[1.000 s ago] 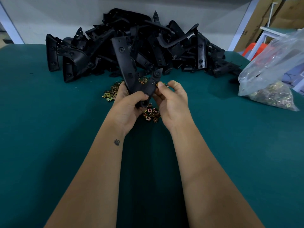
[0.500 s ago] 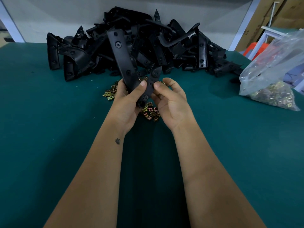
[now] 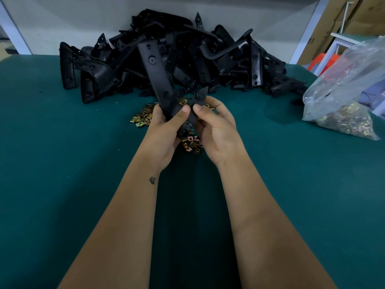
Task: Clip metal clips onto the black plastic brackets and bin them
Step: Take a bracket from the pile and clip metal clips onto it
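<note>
Scanning from the left: green counter (image 3: 52,163), bare on that side up to the heap of black brackets (image 3: 166,59) piled at its far edge against a pale wall. The heap runs across most of the middle, parts lying at all angles.

In front of the heap, loose metal clips (image 3: 143,119) lie scattered on the counter, a brass-coloured patch to the left of my hands and another patch just below and between them.

Left hand (image 3: 166,130): grip closed around the lower part of one bracket (image 3: 155,71), thumb pressed across its front face, fingers wrapped behind. The bracket is lifted off the counter. Its long arm stands up and leans left, in front of the heap; a shorter arm branches up to the right, ending in a round boss. A small tattoo shows on the left wrist.

Right hand (image 3: 216,126): thumb tip and fingers pinch the short arm of the same bracket, just below the boss. Thumbs of both hands nearly meet. I cannot tell whether a clip sits under the right fingers.

Far right: a clear plastic bag (image 3: 352,86) slumped on the counter, its bottom full of more clips. Beyond it, cardboard and a white frame.
</note>
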### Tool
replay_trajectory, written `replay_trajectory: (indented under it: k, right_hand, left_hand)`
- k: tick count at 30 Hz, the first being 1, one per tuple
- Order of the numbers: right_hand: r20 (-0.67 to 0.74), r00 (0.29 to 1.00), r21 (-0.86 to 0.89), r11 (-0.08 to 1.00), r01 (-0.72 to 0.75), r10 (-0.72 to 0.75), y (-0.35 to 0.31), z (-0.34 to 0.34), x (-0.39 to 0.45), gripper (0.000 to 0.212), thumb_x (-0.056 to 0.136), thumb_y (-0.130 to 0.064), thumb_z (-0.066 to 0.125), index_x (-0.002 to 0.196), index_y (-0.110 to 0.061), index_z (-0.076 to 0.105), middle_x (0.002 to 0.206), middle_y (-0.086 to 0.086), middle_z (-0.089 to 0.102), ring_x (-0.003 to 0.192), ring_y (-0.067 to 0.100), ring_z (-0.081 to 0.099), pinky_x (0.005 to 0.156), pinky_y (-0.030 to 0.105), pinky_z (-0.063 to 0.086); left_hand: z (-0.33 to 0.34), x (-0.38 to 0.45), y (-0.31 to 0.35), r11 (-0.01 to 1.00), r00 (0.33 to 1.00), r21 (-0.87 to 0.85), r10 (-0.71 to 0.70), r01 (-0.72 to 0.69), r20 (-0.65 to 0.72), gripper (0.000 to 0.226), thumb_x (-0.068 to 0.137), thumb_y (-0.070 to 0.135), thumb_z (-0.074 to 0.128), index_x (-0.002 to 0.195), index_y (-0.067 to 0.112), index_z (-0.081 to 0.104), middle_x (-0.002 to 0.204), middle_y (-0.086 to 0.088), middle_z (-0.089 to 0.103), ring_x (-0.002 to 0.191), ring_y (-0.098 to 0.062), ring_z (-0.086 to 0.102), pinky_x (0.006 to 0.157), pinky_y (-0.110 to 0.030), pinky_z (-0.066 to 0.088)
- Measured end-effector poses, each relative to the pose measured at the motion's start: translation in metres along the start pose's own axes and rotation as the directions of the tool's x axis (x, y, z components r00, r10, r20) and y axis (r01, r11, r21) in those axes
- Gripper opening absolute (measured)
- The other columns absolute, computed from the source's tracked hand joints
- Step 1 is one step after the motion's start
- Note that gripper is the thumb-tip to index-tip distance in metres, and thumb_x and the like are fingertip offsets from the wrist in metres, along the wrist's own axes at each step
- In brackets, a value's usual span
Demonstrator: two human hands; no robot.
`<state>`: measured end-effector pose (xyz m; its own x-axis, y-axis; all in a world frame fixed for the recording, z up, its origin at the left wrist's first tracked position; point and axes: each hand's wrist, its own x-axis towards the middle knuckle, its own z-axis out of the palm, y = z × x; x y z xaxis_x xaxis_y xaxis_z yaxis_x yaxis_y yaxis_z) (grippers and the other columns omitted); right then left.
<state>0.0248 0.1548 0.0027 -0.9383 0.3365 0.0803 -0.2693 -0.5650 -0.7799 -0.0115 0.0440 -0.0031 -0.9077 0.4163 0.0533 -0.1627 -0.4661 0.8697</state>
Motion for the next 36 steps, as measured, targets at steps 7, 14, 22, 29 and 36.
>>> replay_trajectory:
  k: [7,14,22,29,36]
  right_hand:
    - [0.012,1.000,0.026,0.999,-0.021,0.021,0.001,0.001,0.001,0.021,0.100,-0.015,0.045,0.110,-0.004,0.060,0.097,0.011,0.070,0.084,0.017,0.067,0.079,0.027,0.055]
    - [0.079,0.997,0.003,1.000,0.006,-0.006,0.001,0.001,-0.001,0.020,0.099,-0.013,0.046,0.105,-0.006,0.064,0.097,0.011,0.074,0.085,0.018,0.069,0.078,0.027,0.056]
    - [0.019,0.960,-0.887,0.438,0.145,-0.279,0.016,0.002,-0.002,0.021,0.091,-0.012,0.056,0.100,-0.024,0.070,0.099,-0.012,0.068,0.095,0.001,0.061,0.080,0.020,0.048]
    - [0.235,0.972,-0.939,-0.258,0.225,-0.006,0.033,0.000,-0.001,0.046,0.094,-0.045,0.053,0.140,-0.036,0.051,0.133,-0.005,0.047,0.123,0.021,0.031,0.095,0.031,0.023]
    - [0.195,0.965,-0.955,-0.258,0.146,-0.174,0.024,-0.004,0.002,0.026,0.095,-0.022,0.057,0.116,-0.026,0.070,0.118,-0.004,0.063,0.113,0.023,0.046,0.086,0.029,0.027]
  left_hand:
    - [0.003,0.004,0.000,0.977,0.994,-0.191,-0.106,0.098,-0.032,0.031,0.099,0.023,0.057,0.128,0.012,0.056,0.099,0.001,0.069,0.080,-0.007,0.065,0.061,-0.021,0.052]
    - [-0.002,0.004,0.000,0.884,0.990,-0.448,-0.139,0.134,0.023,0.023,0.101,0.027,0.051,0.108,0.008,0.062,0.084,-0.003,0.068,0.066,-0.009,0.062,0.055,-0.019,0.049]
    - [-0.025,0.007,0.013,0.620,0.990,-0.781,-0.053,-0.072,-0.134,0.017,0.093,0.025,0.059,0.089,0.008,0.058,0.073,-0.004,0.049,0.065,-0.011,0.048,0.058,-0.020,0.041]
    - [-0.038,0.008,0.020,0.536,0.973,-0.828,-0.055,-0.161,-0.225,0.021,0.098,0.024,0.058,0.090,0.005,0.057,0.068,-0.006,0.049,0.057,-0.014,0.050,0.056,-0.023,0.041]
    - [-0.034,0.010,0.016,0.598,0.970,-0.791,-0.086,-0.132,-0.227,0.019,0.098,0.024,0.058,0.088,0.008,0.059,0.065,-0.004,0.052,0.057,-0.012,0.049,0.054,-0.022,0.040]
